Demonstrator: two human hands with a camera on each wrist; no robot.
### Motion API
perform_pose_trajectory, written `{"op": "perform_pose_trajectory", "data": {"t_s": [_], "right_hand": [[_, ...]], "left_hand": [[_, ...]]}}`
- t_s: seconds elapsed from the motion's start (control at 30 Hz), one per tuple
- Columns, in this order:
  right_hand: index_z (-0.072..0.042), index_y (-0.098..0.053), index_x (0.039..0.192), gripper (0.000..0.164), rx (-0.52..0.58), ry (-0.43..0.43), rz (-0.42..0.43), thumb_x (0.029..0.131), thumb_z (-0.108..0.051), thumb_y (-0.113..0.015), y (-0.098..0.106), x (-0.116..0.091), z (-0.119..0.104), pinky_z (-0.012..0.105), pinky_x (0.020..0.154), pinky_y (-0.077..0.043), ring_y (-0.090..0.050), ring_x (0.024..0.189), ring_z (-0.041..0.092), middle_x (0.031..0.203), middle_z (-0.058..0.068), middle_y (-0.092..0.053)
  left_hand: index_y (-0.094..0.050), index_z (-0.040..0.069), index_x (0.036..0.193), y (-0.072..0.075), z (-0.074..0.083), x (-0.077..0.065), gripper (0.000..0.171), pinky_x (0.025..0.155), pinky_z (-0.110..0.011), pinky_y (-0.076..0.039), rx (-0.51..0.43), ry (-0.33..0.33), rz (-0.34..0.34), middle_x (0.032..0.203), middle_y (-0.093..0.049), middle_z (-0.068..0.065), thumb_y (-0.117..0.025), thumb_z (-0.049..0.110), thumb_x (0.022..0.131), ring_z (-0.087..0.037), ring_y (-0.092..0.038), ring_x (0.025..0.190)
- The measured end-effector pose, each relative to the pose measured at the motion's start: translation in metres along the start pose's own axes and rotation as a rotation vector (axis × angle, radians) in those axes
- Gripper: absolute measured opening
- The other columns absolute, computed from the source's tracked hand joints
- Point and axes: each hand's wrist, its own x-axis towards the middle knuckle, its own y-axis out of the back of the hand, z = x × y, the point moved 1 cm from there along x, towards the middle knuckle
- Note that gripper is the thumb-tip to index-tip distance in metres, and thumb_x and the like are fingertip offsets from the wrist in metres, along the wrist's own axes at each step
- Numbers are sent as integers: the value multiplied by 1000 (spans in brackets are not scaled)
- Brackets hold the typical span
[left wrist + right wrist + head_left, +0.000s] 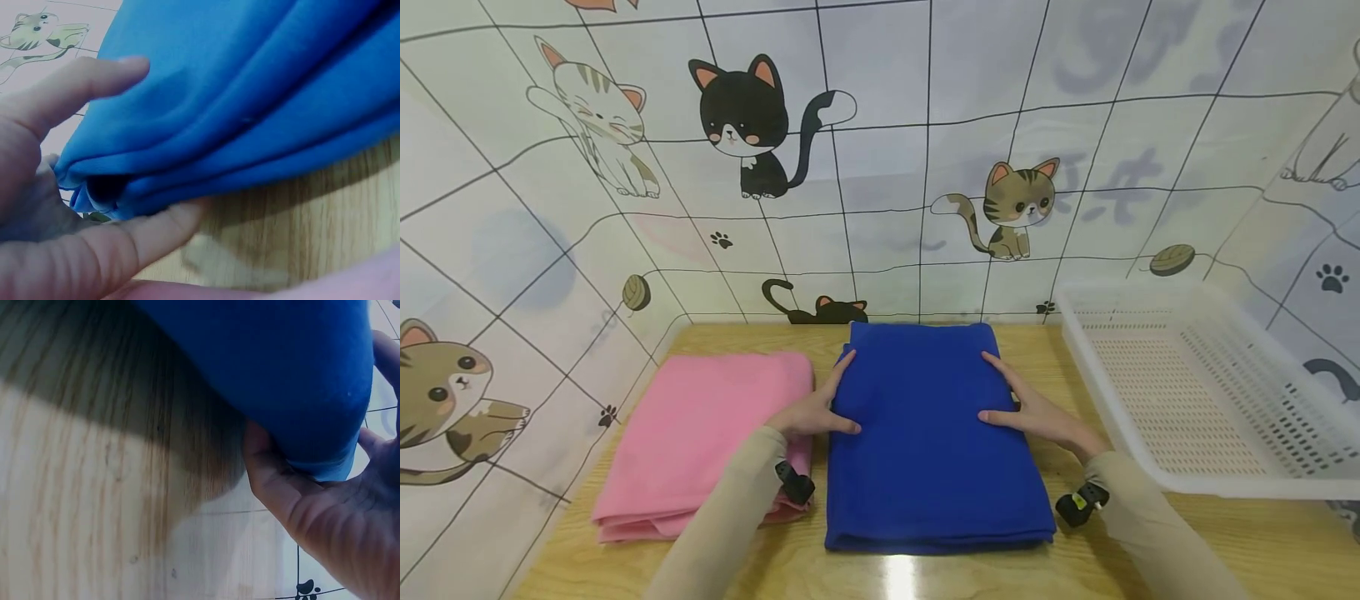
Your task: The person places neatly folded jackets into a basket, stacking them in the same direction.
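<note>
Right now the folded blue towel (928,442) lies mid-table; your left hand (816,410) at nine o'clock and right hand (1033,410) at three pinch its edges. Lift unevenly and the layers could slide apart, or drag onto the pink towel (700,442).

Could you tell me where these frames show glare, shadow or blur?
Head view: a glare streak on the table below the blue towel, and wide-angle bending of the wall lines. Left wrist view: the left hand is soft, close to the lens. Right wrist view: the towel casts a dark shadow on the wood.
</note>
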Motion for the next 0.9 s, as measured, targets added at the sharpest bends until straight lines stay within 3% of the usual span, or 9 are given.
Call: {"op": "perform_pose_trajectory", "data": {"t_s": [0.17, 0.37, 0.57, 0.9], "right_hand": [[-29, -4, 156, 89, 12, -6, 6, 93, -26, -66, 0, -1, 0, 65, 98, -33, -25, 135, 51, 157, 21, -6], [-30, -8, 156, 87, 21, -4, 23, 92, -25, -67, 0, -1, -2, 62, 96, -37, -29, 132, 50, 157, 20, -8], [-29, -9, 156, 87, 80, 2, 29, 92, -22, -67, 1, -2, -4, 59, 94, -41, -30, 131, 51, 157, 19, -7], [-33, -12, 155, 87, 137, -13, 73, 90, -20, -69, 3, -5, -14, 53, 86, -48, -38, 123, 53, 150, 24, -17]], "left_hand": [[-10, 20, 155, 1, 0, -1, 96, 108, -51, -28, -93, 22, -34, 157, -5, -18, -68, -6, 83, -39, -25, 138], [-16, 22, 155, 3, -1, -1, 95, 101, -50, -39, -164, 43, -15, 156, -11, -19, -69, -7, 81, -43, -38, 130], [-20, 23, 154, 4, 0, -1, 95, 96, -49, -44, -163, 17, 38, 156, -11, -17, -73, -5, 80, -44, -43, 126], [-23, 27, 153, 5, 4, 0, 97, 96, -47, -44, -283, 3, 74, 153, -15, -19, -72, -10, 79, -44, -44, 124]]}}
